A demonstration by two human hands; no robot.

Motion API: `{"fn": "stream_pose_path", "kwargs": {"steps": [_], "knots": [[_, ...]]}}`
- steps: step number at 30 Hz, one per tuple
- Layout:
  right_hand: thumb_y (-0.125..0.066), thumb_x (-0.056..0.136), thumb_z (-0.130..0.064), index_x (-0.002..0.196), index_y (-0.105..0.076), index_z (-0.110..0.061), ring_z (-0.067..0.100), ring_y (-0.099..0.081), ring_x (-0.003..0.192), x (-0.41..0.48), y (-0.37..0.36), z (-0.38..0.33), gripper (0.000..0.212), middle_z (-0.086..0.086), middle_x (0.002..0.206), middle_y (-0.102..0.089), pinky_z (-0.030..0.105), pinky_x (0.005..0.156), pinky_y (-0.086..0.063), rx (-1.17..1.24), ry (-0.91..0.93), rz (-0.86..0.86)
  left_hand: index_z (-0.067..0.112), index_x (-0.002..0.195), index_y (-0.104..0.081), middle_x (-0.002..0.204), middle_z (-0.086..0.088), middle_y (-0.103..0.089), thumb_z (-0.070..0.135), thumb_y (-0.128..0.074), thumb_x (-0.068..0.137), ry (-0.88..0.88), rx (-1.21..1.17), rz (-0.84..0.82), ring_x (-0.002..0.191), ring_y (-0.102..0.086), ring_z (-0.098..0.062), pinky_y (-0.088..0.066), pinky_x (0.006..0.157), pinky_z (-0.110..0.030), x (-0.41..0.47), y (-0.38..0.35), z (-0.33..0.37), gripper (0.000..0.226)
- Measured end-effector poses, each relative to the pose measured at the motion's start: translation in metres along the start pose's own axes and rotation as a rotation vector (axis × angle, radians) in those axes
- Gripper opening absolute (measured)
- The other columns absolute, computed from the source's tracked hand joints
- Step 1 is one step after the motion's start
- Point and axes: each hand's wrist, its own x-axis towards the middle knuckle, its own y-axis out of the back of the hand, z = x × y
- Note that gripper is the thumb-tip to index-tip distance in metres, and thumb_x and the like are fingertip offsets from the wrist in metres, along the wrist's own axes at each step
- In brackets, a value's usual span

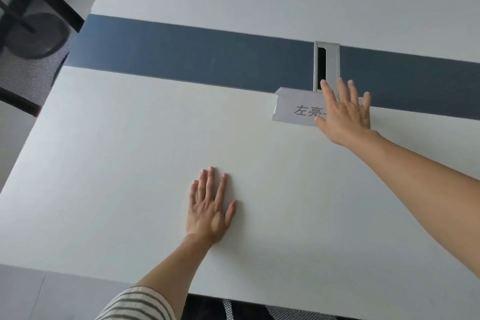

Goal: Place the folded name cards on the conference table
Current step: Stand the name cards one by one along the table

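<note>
A folded name card (296, 111) with printed characters is stood near the right edge of the white surface (130, 150), against the blue strip (181, 52) and just below a grey cable slot (326, 65). The right hand (345, 114) is spread wide, fingers covering the card's right part. The left hand (210, 208) is laid flat, fingers spread, toward the near edge, holding nothing.

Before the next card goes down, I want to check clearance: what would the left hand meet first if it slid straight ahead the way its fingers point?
Only bare table, then probably the dark blue strip.
</note>
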Motion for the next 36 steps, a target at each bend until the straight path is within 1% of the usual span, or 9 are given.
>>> {"fn": "stream_pose_path", "kwargs": {"steps": [3, 6, 8, 11, 14, 18, 29, 32, 36], "knots": [[-0.049, 0.092, -0.029, 0.145, -0.034, -0.021, 0.033, -0.042, 0.130, -0.037, 0.011, -0.010, 0.055, 0.009, 0.145, -0.045, 0.046, 0.097, -0.043, 0.280, 0.088, 0.012, 0.021, 0.152, -0.014, 0.161, -0.011, -0.004, 0.055, -0.026, 0.094, -0.021, -0.021, -0.032, 0.148, 0.003, -0.026, 0.004, 0.117, -0.039, -0.002, 0.014, -0.002, 0.069], [-0.053, 0.092, -0.026, 0.126, -0.059, -0.018, 0.026, -0.062, 0.106, -0.097, 0.016, -0.014, 0.035, 0.004, 0.115, -0.069, 0.036, 0.088, -0.049, 0.565, 0.100, -0.098, 0.024, 0.150, -0.024, 0.162, -0.002, -0.004, 0.043, -0.037, 0.096, -0.001, -0.132, -0.122, 0.149, -0.001, -0.020, -0.009, 0.118, -0.037, -0.008, 0.041, -0.005, 0.059], [-0.056, 0.092, -0.027, 0.119, -0.064, -0.018, 0.020, -0.064, 0.097, -0.142, 0.011, -0.013, 0.030, 0.003, 0.106, -0.070, 0.033, 0.088, -0.049, 0.692, 0.058, -0.151, 0.020, 0.138, -0.045, 0.153, -0.003, -0.034, 0.037, -0.045, 0.094, 0.105, -0.302, -0.159, 0.140, -0.030, -0.021, -0.031, 0.106, -0.035, -0.019, 0.063, -0.007, 0.047], [-0.058, 0.092, -0.028, 0.115, -0.066, -0.021, 0.015, -0.066, 0.090, -0.214, -0.006, -0.007, 0.026, -0.002, 0.100, -0.069, 0.036, 0.090, -0.052, 0.886, -0.079, -0.240, 0.012, 0.121, -0.060, 0.112, -0.009, -0.067, 0.031, -0.053, 0.092, 0.294, -0.692, -0.281, 0.101, -0.062, -0.025, -0.043, 0.080, -0.029, -0.049, 0.092, -0.013, 0.036], [-0.056, 0.094, -0.026, 0.113, -0.063, -0.023, 0.009, -0.069, 0.090, -0.292, -0.017, -0.005, 0.021, -0.004, 0.103, -0.069, 0.034, 0.083, -0.054, 1.096, -0.250, -0.333, 0.013, 0.107, -0.064, 0.097, -0.013, -0.069, 0.027, -0.055, 0.093, 0.292, -0.909, -0.400, 0.078, -0.064, -0.020, -0.046, 0.070, -0.029, -0.093, 0.111, -0.020, 0.022], [-0.056, 0.094, -0.029, 0.112, -0.063, -0.024, 0.008, -0.071, 0.086, -0.396, -0.025, -0.021, 0.020, -0.005, 0.101, -0.072, 0.029, 0.077, -0.056, 1.290, -0.492, -0.340, 0.014, 0.103, -0.065, 0.096, -0.013, -0.072, 0.022, -0.054, 0.094, 0.254, -1.034, -0.387, 0.086, -0.070, -0.027, -0.053, 0.076, -0.037, -0.149, 0.120, -0.035, 0.016], [-0.060, 0.092, -0.031, 0.106, -0.068, -0.022, 0.012, -0.073, 0.084, -0.598, -0.017, -0.057, 0.019, -0.002, 0.096, -0.076, 0.032, 0.077, -0.054, 1.562, -0.915, -0.087, 0.006, 0.098, -0.067, 0.088, -0.020, -0.073, 0.032, -0.070, 0.073, -0.027, -0.945, -0.571, 0.076, -0.067, -0.031, -0.048, 0.068, -0.038, -0.223, 0.143, 0.003, 0.036], [-0.061, 0.091, -0.034, 0.105, -0.069, -0.020, 0.014, -0.074, 0.085, -0.644, -0.013, -0.041, 0.021, -0.001, 0.096, -0.076, 0.034, 0.079, -0.054, 1.624, -1.007, 0.057, 0.002, 0.098, -0.066, 0.091, -0.023, -0.070, 0.011, -0.059, 0.092, -0.179, -0.906, -0.584, 0.075, -0.063, -0.031, -0.045, 0.066, -0.035, -0.231, 0.153, 0.048, 0.013], [-0.060, 0.091, -0.033, 0.104, -0.070, -0.021, 0.016, -0.073, 0.086, -0.705, -0.018, -0.015, 0.020, 0.000, 0.096, -0.077, 0.036, 0.081, -0.055, 1.696, -1.122, 0.244, 0.006, 0.097, -0.067, 0.088, -0.018, -0.072, 0.009, -0.053, 0.094, -0.357, -0.850, -0.601, 0.080, -0.066, -0.032, -0.047, 0.068, -0.036, -0.253, 0.156, 0.118, 0.016]]}}
